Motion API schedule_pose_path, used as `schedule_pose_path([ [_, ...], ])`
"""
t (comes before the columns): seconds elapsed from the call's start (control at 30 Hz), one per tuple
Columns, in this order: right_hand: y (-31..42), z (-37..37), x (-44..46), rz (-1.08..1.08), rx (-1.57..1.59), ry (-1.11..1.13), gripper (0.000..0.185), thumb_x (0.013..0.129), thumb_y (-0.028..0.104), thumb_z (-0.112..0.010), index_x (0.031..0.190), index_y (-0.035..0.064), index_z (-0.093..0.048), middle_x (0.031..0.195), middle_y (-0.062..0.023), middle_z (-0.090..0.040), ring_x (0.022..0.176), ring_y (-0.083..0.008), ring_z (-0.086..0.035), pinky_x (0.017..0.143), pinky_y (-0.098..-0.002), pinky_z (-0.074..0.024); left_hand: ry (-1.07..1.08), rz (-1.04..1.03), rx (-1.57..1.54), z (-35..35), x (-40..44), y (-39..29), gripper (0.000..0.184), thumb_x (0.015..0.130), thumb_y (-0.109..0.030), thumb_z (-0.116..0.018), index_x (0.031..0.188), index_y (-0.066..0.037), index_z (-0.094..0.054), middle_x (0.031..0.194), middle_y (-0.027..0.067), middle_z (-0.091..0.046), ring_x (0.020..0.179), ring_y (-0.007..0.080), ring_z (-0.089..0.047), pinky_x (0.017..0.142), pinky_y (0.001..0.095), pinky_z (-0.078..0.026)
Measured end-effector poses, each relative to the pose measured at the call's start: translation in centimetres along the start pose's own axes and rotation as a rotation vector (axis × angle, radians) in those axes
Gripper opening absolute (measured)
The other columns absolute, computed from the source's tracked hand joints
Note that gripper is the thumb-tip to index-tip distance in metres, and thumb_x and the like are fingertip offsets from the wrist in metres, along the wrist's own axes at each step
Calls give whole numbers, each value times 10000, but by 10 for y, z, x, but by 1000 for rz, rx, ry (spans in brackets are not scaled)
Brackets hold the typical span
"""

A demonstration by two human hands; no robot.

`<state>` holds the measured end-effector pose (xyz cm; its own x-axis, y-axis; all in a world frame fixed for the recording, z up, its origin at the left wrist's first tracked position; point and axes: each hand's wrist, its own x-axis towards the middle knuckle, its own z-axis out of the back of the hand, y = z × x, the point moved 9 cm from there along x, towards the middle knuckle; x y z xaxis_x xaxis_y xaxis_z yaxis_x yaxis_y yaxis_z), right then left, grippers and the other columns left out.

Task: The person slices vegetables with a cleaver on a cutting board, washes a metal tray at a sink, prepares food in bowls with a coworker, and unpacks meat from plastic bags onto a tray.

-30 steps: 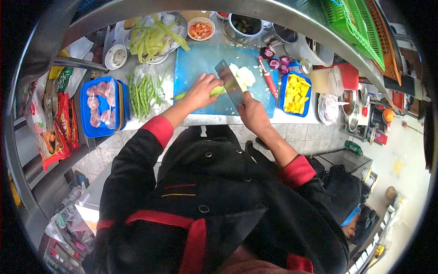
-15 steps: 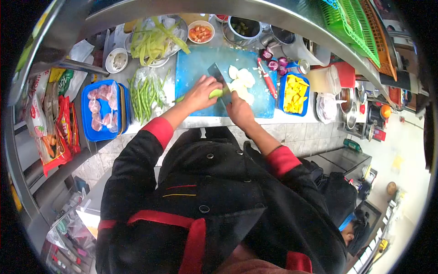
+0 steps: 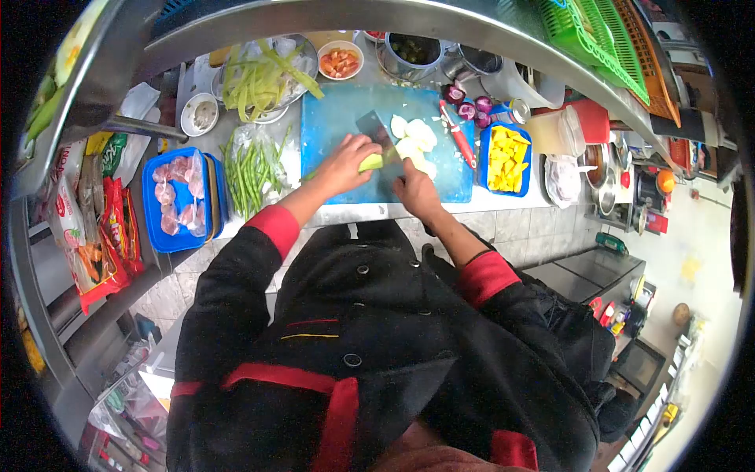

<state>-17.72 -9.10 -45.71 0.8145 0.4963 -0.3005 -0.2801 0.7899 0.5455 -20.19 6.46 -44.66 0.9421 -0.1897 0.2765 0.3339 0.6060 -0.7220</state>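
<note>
Over one blue board (image 3: 334, 110), the left hand (image 3: 346, 164) curls round one vegetable (image 3: 371, 162), the right hand (image 3: 417, 190) grips one cleaver (image 3: 377, 131).

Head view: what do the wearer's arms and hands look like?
Left sleeve and right sleeve: black, each ending on the forearm in a broad red cuff, left cuff and right cuff. Left hand and right hand: no gloves. No cables visible.

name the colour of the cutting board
The cutting board is blue; it shows best in the head view.
</note>
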Motion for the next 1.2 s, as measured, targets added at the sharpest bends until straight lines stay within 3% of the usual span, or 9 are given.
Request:
schedule_pose_path([
  [0.17,-6,47,8,27,-87,-84,280,849,116,-592,1062,-5,-456,783,-316,-643,757,-503,-638,693,-567,-509,-37,-50,-28,-9,25,-10,425,739,-115,-732,1144,-85,-604,1120,137,-550,1066,348,-537,995,465,-416],
  [0.23,9,59,-4,-66,-150,60,294,853,111,-579,1103,14,-459,891,-315,-660,854,-491,-647,762,-570,-521,-14,-25,-4,-10,24,-5,422,734,-120,-725,1139,-92,-613,1118,131,-552,1061,352,-523,967,456,-436],
  [0.33,27,80,-21,-70,-190,60,289,863,110,-561,1119,24,-459,904,-315,-663,836,-493,-649,764,-570,-524,-12,-9,5,-12,22,-2,413,733,-129,-719,1134,-98,-624,1109,123,-556,1056,354,-514,944,448,-454],
  [0.53,5,17,6,-5,-145,-36,262,874,98,-548,1111,33,-457,885,-285,-667,816,-486,-647,719,-584,-510,-64,-73,12,-11,14,-14,392,738,-129,-724,1117,-91,-634,1075,119,-563,1056,348,-533,948,438,-459],
  [0.67,30,68,-9,-34,-128,51,287,863,102,-581,1105,30,-447,883,-272,-673,805,-485,-650,726,-573,-524,-107,-75,-25,-5,19,-7,368,732,-119,-727,1086,-84,-632,1073,119,-569,1042,345,-536,935,433,-464],
  [0.8,3,12,6,-28,-187,42,301,857,110,-597,1103,31,-442,859,-287,-666,811,-470,-662,729,-553,-542,-97,-84,-12,-1,19,-11,338,735,-107,-720,1058,-70,-626,1054,124,-569,1006,346,-535,921,437,-465],
  [1.0,34,63,-1,50,-180,-6,274,864,125,-581,1084,21,-455,805,-275,-666,760,-473,-663,682,-561,-542,-107,-73,-35,5,14,-9,359,729,-98,-722,1070,-61,-616,1040,137,-565,1010,348,-549,936,445,-459],
  [1.1,30,44,-6,-53,-236,32,261,860,117,-577,1071,19,-459,805,-279,-667,768,-477,-664,679,-560,-544,-127,-96,-8,6,13,-11,348,733,-102,-715,1064,-59,-617,1038,135,-565,997,348,-547,916,448,-465],
  [1.2,25,26,4,29,-196,-5,266,845,111,-593,1059,19,-463,801,-289,-663,787,-479,-665,690,-559,-543,-130,-124,16,9,14,-14,339,732,-108,-715,1052,-55,-617,1029,136,-564,987,352,-543,874,435,-482],
])
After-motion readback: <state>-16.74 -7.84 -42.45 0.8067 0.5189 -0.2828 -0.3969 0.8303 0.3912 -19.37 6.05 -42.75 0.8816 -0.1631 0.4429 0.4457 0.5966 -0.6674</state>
